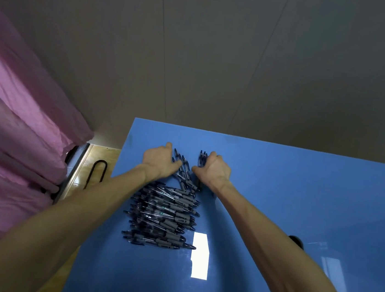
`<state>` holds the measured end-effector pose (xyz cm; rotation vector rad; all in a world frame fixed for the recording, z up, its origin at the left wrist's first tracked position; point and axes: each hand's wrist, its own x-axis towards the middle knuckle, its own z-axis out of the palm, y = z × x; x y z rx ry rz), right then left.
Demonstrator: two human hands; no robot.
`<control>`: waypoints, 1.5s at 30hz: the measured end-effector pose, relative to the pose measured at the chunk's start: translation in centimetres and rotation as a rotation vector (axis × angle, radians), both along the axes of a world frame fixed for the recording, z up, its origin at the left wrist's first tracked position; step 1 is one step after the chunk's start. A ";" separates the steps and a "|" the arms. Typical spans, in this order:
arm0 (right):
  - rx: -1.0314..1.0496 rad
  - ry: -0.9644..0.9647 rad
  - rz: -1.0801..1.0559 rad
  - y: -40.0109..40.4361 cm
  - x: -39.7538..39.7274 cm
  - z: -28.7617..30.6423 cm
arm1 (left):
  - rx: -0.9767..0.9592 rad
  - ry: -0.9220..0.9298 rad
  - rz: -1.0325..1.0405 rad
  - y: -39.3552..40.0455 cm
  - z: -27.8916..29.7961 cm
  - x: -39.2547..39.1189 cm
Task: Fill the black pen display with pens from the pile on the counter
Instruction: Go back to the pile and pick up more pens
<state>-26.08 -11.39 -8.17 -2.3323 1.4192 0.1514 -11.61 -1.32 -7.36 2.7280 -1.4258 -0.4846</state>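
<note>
While my left hand (158, 160) rests on loose pens (182, 168), my right hand (212, 169) grips a bundle (202, 157) beyond the pile (163, 214) on the bench (278, 179).

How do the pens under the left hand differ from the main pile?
The pens at the left hand are few, fanned out, pointing away; the main pile is many, stacked, lying crosswise. The fanned pens sit farther away, the pile nearer. Both rest on the blue counter.

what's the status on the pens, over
Left hand on loose dark pens; right hand grips a bunch. Pen pile on blue counter. Display unseen.
</note>
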 end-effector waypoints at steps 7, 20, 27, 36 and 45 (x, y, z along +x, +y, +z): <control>-0.023 0.026 0.062 -0.4 -0.4 -0.1 | 0.061 -0.168 -0.106 -1.9 -0.5 -2.1; 0.151 -0.016 0.034 -1.3 -1.6 0.6 | 0.067 0.003 0.204 -3.3 -1.3 -3.4; 0.085 0.037 0.016 -1.1 -2.2 1.0 | 0.041 0.090 0.301 -2.3 -1.5 -3.2; 0.029 0.141 0.119 -1.1 -2.3 0.8 | -0.031 0.110 0.296 -2.2 -1.4 -3.2; -0.201 0.211 0.347 0.0 -1.5 -0.5 | -0.102 0.278 0.451 -1.2 -1.0 -3.0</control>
